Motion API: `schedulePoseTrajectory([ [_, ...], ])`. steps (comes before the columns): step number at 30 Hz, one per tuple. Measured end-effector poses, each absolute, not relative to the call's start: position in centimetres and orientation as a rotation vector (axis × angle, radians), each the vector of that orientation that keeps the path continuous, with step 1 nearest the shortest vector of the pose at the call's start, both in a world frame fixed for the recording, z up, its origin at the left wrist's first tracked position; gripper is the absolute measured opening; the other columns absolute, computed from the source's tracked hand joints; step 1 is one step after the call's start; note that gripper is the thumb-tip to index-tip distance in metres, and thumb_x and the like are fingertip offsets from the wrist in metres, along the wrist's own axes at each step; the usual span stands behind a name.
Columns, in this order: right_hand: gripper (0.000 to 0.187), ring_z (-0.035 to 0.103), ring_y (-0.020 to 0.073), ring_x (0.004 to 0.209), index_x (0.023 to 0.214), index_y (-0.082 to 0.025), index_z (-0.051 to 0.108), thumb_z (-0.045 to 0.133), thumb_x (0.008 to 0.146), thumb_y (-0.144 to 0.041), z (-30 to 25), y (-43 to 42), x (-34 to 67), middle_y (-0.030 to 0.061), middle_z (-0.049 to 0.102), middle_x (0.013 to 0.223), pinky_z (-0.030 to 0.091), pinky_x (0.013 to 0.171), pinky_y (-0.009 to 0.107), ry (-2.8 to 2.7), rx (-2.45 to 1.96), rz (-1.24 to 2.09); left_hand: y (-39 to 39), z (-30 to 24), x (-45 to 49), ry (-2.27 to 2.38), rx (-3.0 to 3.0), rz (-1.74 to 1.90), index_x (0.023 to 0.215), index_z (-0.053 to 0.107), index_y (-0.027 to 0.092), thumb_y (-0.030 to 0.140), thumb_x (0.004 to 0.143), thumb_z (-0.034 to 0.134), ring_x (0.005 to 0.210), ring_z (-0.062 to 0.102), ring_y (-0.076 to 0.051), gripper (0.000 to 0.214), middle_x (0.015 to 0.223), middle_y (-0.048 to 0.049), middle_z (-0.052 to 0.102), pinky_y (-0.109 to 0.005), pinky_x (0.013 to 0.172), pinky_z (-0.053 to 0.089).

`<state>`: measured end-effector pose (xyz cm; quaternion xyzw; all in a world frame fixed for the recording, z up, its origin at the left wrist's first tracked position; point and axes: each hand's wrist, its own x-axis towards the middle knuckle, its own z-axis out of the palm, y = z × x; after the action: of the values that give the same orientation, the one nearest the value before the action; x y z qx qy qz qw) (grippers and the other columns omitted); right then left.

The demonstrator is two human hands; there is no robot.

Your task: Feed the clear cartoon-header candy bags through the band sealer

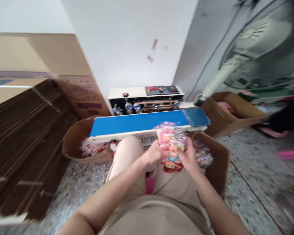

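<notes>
Both my hands hold a small stack of colourful printed plastic packets (171, 138) above my lap, just in front of the blue conveyor belt (139, 122) of a sealing machine (145, 99). My left hand (153, 154) grips the stack from the left side with curled fingers. Closed round the right side of the packets is my right hand (189, 158). One packet with a cartoon print (171, 164) hangs below the hands. The picture is blurred by motion.
A cardboard box (74, 143) with more packets sits left of the machine; another (219, 163) stands at my right knee. Flattened cartons (22, 140) are stacked at left. A further box (235, 112) and a fan (254, 49) are at right, on speckled floor.
</notes>
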<state>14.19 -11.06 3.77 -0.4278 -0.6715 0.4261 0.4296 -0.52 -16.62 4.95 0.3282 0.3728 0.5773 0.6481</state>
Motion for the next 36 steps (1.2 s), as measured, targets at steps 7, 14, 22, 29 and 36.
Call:
schedulePoseTrajectory([
  [7, 0.023, 0.060, 0.0156, 0.072, 0.087, -0.023, 0.056, 0.060, 0.084, -0.045, 4.8, -6.6, 12.9, 0.0010, 0.061, 0.079, 0.050, 0.067, 0.027, -1.496, -0.995, 1.059, -10.5, 5.8, -1.9, 0.850, 0.658, 1.498, 0.098, 0.070, 0.011, 0.025, 0.056, 0.087, 0.084, 0.070, -0.027, 0.048, 0.095, -0.0126, 0.074, -0.041, 0.083, 0.055],
  [14, 0.029, 0.054, 0.0133, 0.064, 0.079, -0.020, 0.053, 0.057, 0.085, -0.048, 3.3, -1.7, 12.7, -0.0011, 0.055, 0.070, 0.045, 0.063, 0.025, -1.312, -1.075, 0.874, -6.1, 4.6, -1.9, 0.893, 0.541, 1.520, 0.097, 0.070, 0.011, 0.022, 0.051, 0.089, 0.087, 0.070, -0.028, 0.051, 0.096, -0.0126, 0.074, -0.040, 0.082, 0.056],
  [22, 0.036, 0.059, 0.0176, 0.059, 0.083, -0.021, 0.053, 0.053, 0.079, -0.057, 0.0, 11.8, 14.1, 0.0014, 0.063, 0.068, 0.046, 0.058, 0.029, -1.315, -1.329, 0.809, -2.9, 3.1, -3.4, 0.988, 0.501, 1.505, 0.092, 0.070, 0.012, 0.020, 0.053, 0.088, 0.076, 0.071, -0.025, 0.044, 0.090, -0.0104, 0.075, -0.036, 0.075, 0.057],
  [29, 0.015, 0.063, 0.0213, 0.074, 0.078, -0.020, 0.058, 0.052, 0.083, -0.033, -1.0, 19.9, 11.2, 0.0077, 0.068, 0.079, 0.044, 0.065, 0.029, -1.606, -1.785, 0.571, -1.8, 3.3, -4.7, 1.018, 0.480, 1.515, 0.094, 0.070, 0.012, 0.023, 0.056, 0.087, 0.080, 0.071, -0.025, 0.043, 0.095, -0.0118, 0.075, -0.038, 0.077, 0.058],
  [36, 0.016, 0.064, 0.0204, 0.077, 0.086, -0.019, 0.063, 0.053, 0.084, -0.032, -0.7, 17.9, 8.2, 0.0066, 0.069, 0.080, 0.046, 0.068, 0.028, -1.838, -1.598, 0.577, -1.0, 2.5, -5.1, 1.004, 0.437, 1.539, 0.098, 0.070, 0.012, 0.025, 0.055, 0.087, 0.082, 0.071, -0.026, 0.048, 0.096, -0.0123, 0.074, -0.038, 0.078, 0.057],
])
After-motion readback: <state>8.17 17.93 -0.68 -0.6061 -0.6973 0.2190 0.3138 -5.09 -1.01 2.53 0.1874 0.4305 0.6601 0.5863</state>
